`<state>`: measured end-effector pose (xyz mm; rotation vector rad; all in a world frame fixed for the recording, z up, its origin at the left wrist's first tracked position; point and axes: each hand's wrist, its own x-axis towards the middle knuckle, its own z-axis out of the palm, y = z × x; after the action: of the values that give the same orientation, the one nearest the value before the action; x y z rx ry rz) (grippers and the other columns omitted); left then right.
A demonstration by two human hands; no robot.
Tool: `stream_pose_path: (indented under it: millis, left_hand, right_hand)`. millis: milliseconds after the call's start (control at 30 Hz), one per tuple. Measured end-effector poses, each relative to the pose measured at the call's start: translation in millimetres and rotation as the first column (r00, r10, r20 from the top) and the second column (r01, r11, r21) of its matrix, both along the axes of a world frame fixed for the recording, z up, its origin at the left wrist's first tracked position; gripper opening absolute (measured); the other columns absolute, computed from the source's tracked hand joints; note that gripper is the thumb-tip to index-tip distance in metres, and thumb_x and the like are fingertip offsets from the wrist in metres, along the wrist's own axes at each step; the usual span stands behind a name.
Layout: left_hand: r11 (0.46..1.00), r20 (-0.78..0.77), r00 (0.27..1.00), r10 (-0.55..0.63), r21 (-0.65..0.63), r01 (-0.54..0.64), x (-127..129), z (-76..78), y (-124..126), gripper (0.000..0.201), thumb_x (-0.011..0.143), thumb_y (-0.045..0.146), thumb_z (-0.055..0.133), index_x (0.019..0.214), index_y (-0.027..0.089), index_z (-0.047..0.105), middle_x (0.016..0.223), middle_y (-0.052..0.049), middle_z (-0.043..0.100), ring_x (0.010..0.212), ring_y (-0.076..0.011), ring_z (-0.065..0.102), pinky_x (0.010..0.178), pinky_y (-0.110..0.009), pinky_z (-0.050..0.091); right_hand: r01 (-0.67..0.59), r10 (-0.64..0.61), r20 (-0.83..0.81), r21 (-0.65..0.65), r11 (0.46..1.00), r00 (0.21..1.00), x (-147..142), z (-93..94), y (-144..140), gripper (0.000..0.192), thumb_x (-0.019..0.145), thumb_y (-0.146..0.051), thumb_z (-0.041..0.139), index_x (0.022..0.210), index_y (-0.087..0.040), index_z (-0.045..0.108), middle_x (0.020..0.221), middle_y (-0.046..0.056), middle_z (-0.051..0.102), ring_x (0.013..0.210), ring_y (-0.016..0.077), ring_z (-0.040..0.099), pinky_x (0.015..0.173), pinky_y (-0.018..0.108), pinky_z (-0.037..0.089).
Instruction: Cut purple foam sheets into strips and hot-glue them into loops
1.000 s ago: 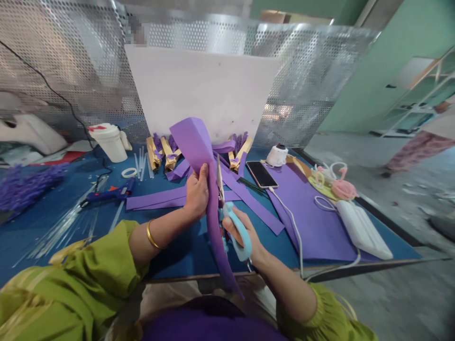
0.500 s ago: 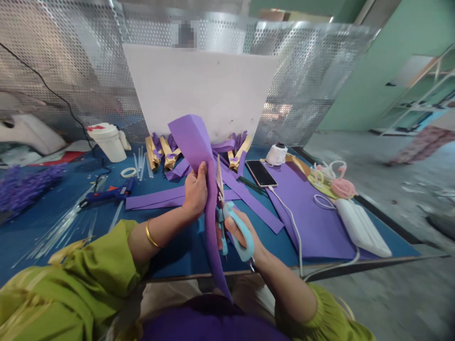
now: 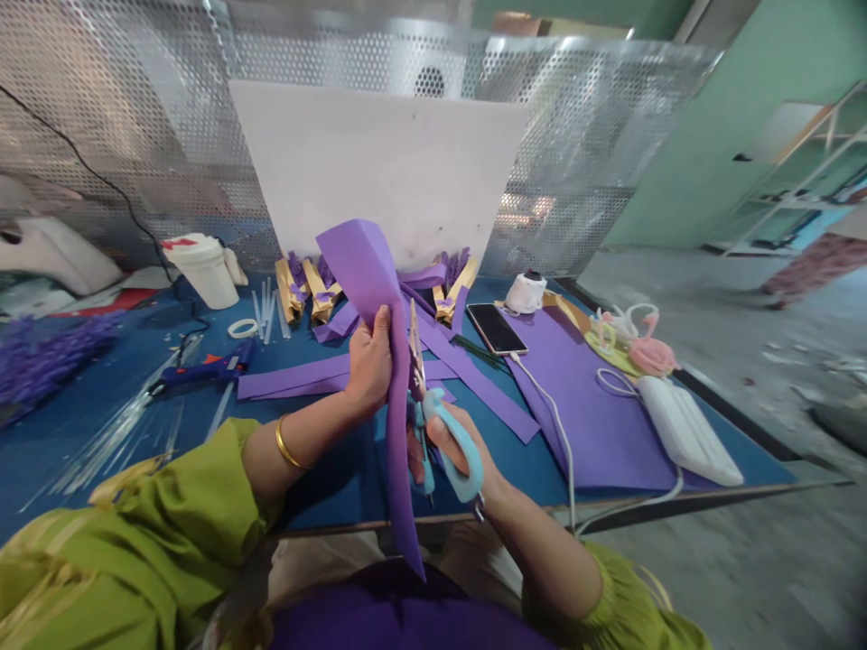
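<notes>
Our left hand [image 3: 371, 361] grips one long purple paper-like strip [image 3: 399, 388], upright above the blue-topped table [image 3: 345, 478], its lower end hanging past the front edge. Our right hand [image 3: 478, 429] grasps one pair of scissors with light-blue handles [image 3: 469, 451], blades just beside the strip. Near the back edge we count three tan paper wraps [image 3: 321, 296] containing purple flower sprigs [image 3: 325, 271]; toward the back left corner, one lidded white cup [image 3: 207, 271], contents hidden.
</notes>
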<state>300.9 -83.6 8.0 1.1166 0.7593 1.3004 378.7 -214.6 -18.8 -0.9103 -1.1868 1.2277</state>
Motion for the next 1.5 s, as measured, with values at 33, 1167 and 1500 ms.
stream_pose_path:
  millis: [33,1167,1500]
  left_hand:
    - [1.000,0.009,1.000,-0.001,-0.015,0.001,0,1.5,-1,0.043,0.089,0.061,0.061,0.082,0.019,0.055,0.047,0.005,0.048,0.037,-0.0096,0.045,0.037,-0.022,0.035]
    - [0.991,0.049,0.990,-0.131,-0.021,0.132,6,-8.1,-4,0.043,0.085,0.055,0.067,0.068,0.017,0.055,0.046,0.005,0.053,0.035,-0.0089,0.048,0.034,-0.019,0.037]
    - [0.972,0.030,0.972,-0.234,-0.017,0.235,8,-13.0,-7,0.044,0.087,0.055,0.064,0.066,0.018,0.055,0.046,0.004,0.054,0.034,-0.0081,0.044,0.035,-0.020,0.038]
  right_hand:
    - [0.010,-0.010,0.000,0.005,1.000,1.000,0,-1.3,0,0.052,0.083,-0.071,0.061,0.072,-0.021,0.051,0.055,-0.002,0.057,0.045,0.0123,0.054,0.041,0.024,0.042]
    - [0.147,-0.146,0.019,-0.094,0.985,0.989,5,6.9,4,0.056,0.075,-0.072,0.068,0.067,-0.019,0.053,0.051,-0.003,0.056,0.038,0.0107,0.053,0.035,0.021,0.038]
    - [0.156,-0.153,0.037,-0.088,0.984,0.988,13,9.3,6,0.053,0.077,-0.070,0.068,0.066,-0.019,0.054,0.052,-0.001,0.056,0.038,0.0117,0.054,0.034,0.022,0.039]
